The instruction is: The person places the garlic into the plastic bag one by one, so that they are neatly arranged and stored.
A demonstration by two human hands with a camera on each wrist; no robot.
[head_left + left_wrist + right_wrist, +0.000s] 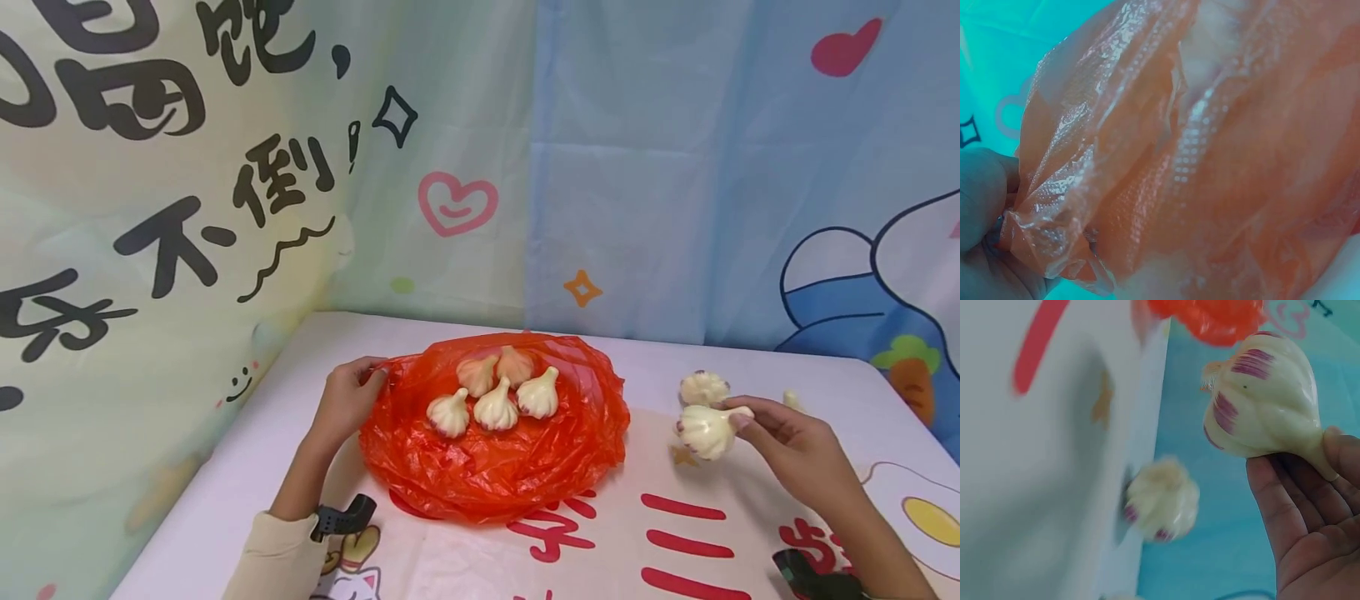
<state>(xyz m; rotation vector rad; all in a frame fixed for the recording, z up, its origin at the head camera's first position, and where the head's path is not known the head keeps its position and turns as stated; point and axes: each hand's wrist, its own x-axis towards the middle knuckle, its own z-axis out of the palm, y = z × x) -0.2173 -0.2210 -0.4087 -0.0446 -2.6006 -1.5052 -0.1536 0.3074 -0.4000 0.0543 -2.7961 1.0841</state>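
Observation:
A red plastic bag [480, 479] lies spread on the table, its mouth facing up. My left hand [348, 402] pinches the bag's left edge; in the left wrist view the crumpled film [1047, 240] bunches between thumb and fingers. Several white garlic bulbs [495, 406] sit in the bag, two of them showing through red film at the back. To the right of the bag, my right hand [798, 450] holds a garlic bulb [1266, 400] by its stem, above the table. Purple streaks mark this bulb, and its root end points away from the fingers.
Another garlic bulb [703, 387] rests on the table just behind the held one. A further pale piece [792, 402] shows partly behind the right hand. The printed table [585, 575] meets a patterned cloth backdrop [622, 167] at the back and left.

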